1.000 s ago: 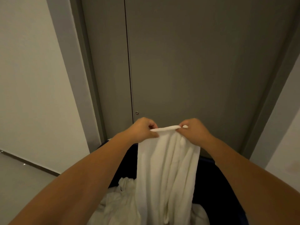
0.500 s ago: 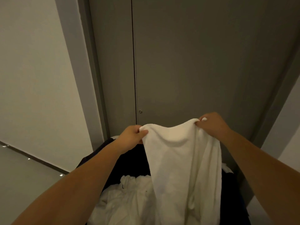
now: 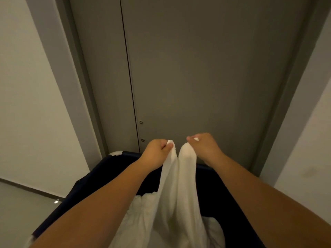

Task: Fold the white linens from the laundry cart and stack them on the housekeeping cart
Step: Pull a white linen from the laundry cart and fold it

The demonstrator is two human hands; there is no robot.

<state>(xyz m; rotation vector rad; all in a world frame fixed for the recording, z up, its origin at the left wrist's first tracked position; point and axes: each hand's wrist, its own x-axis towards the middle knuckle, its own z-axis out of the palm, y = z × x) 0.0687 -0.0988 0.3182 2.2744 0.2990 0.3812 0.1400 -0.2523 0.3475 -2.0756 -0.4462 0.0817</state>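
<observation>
Early in the job, by my read: 1 white cloth linen piece [image 3: 179, 185] is up out of the dark navy fabric laundry cart [image 3: 100, 176], held in front of the flat grey door [image 3: 197, 68], not folded yet. The left hand [image 3: 157, 151] and right hand [image 3: 206, 147] each pinch a bunched top corner w/ curled fingers. The 2 hands sit close together, just apart, so the cloth drops in 2 narrow hanging lengths side by side. Its lower end runs down into the cart, over a crumpled heap of more white linens [image 3: 143, 212]. Left to do, prob.: the whole fold on this piece, stacking it, then the rest of the heap.

Hard to tell: the housekeeping cart isn't in view, so no count of finished pieces. The bottom of the held piece is cut off at the frame edge, and the forearms cover parts of the heap. Can't say if it's a towel or a sheet.
</observation>
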